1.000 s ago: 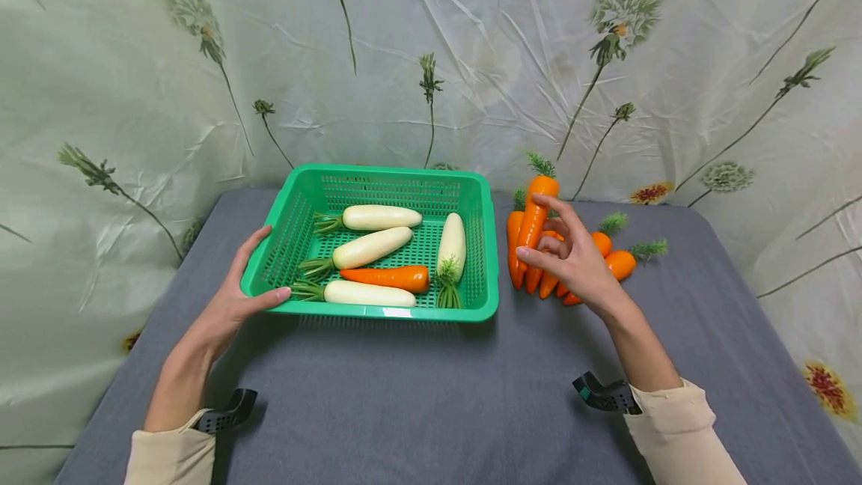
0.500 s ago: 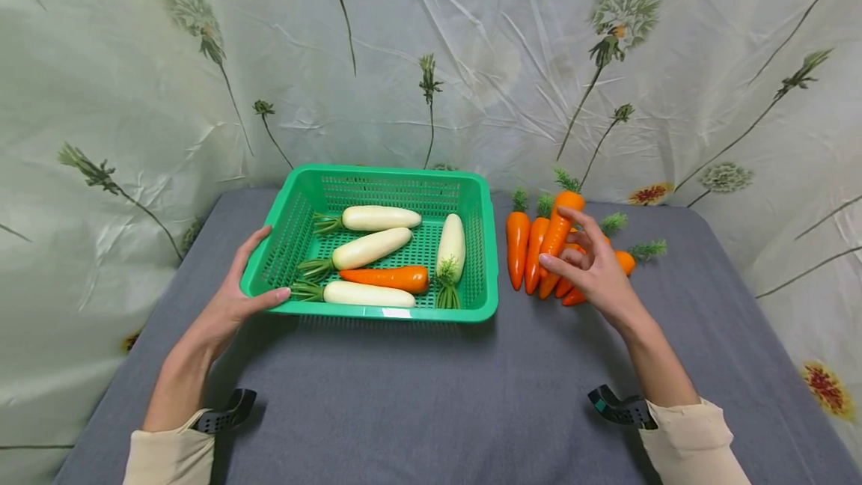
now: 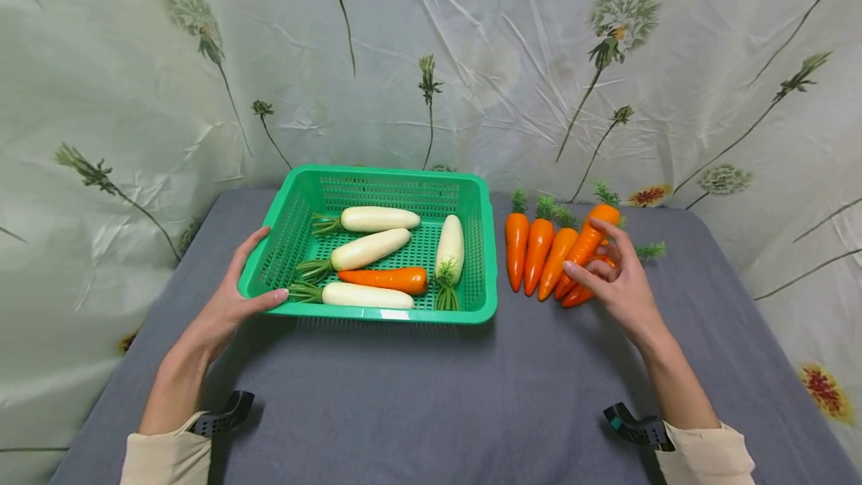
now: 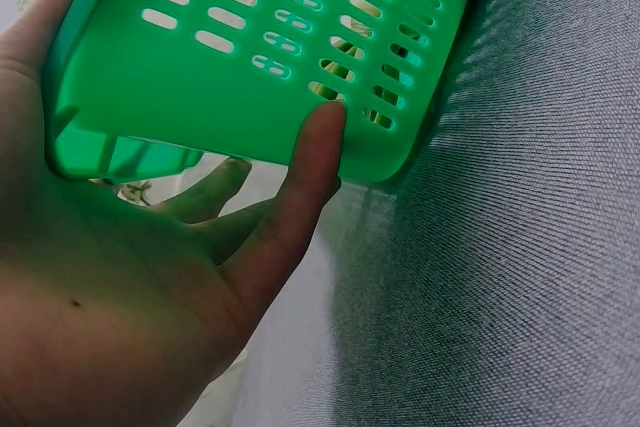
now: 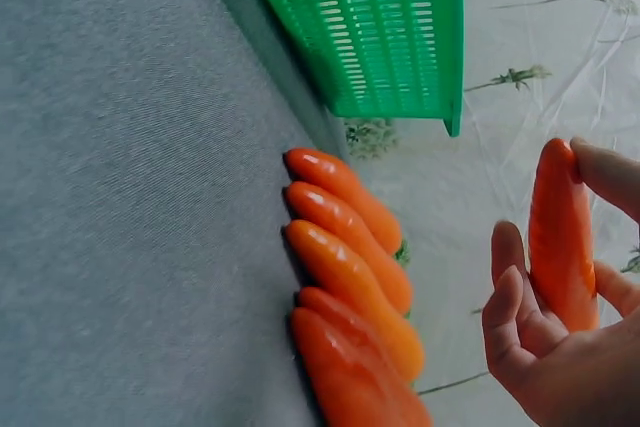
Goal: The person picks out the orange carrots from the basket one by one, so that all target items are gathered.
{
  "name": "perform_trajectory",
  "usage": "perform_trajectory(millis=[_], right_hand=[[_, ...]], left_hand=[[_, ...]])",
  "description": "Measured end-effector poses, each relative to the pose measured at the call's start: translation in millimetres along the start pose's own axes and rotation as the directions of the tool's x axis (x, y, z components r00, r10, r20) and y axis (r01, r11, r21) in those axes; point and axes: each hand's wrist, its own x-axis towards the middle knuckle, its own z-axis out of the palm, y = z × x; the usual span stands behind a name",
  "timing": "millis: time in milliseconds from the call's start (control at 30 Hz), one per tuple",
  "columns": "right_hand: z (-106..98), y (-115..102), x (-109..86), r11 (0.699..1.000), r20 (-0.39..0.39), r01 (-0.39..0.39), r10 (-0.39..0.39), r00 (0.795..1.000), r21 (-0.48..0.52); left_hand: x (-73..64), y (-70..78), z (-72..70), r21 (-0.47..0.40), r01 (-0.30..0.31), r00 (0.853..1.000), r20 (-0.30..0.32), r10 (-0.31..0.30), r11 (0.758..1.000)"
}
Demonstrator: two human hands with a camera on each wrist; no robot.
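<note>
My left hand [image 3: 236, 298] grips the left end of a green plastic basket [image 3: 490, 260], thumb over the front rim. In the left wrist view a fingertip [image 4: 325, 122] lies against the slotted wall. Inside the basket are several white radishes [image 3: 370, 218] with green stalks and one carrot [image 3: 384, 279]. My right hand [image 3: 622, 279] pinches a carrot [image 3: 592, 234] between thumb and fingers, raised over others on the table. In the right wrist view that carrot [image 5: 560, 237] is held apart from the row of carrots [image 5: 340, 217], with part of it hidden by the hand.
Carrots [image 3: 517, 249] with green tops lie side by side, right of the basket, on a grey cloth-covered table [image 3: 431, 403]. A pale curtain [image 3: 377, 58] with a dandelion print hangs behind the table. A black band [image 3: 225, 414] sits on each wrist.
My right hand has moved right with its carrot, passing over the row, and a neatly spaced row of carrots now shows to its left. The left hand and basket stay put.
</note>
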Motion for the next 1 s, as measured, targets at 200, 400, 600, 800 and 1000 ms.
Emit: perform_trajectory(millis=[200, 400, 600, 800, 1000], right_hand=[[-5.5, 10.8, -10.0, 1.000, -0.073, -0.013, 0.012, 0.997, -0.020], [-9.7, 21.1, -20.4, 0.995, -0.120, -0.052, 0.042, 0.992, -0.080], [-13.6, 31.7, -29.7, 0.985, -0.159, -0.132, 0.113, 0.981, -0.110], [-17.6, 37.6, -31.5, 0.970, -0.204, -0.209, 0.181, 0.962, -0.126], [-18.5, 39.2, -26.9, 0.948, -0.201, -0.259, 0.221, 0.954, -0.186]], left_hand=[[-2.8, -0.9, -0.1, 0.011, 0.006, 1.000, 0.002, -0.006, 1.000], [-3.2, -1.6, 0.7, -0.002, -0.008, 1.000, 0.007, 0.008, 1.000], [0.5, -0.5, 0.5, -0.008, -0.019, 1.000, 0.017, 0.019, 1.000], [1.9, -0.5, 0.2, -0.001, -0.004, 1.000, 0.019, 0.004, 1.000], [-0.4, -1.1, -1.2, -0.001, -0.014, 1.000, 0.004, 0.014, 1.000]])
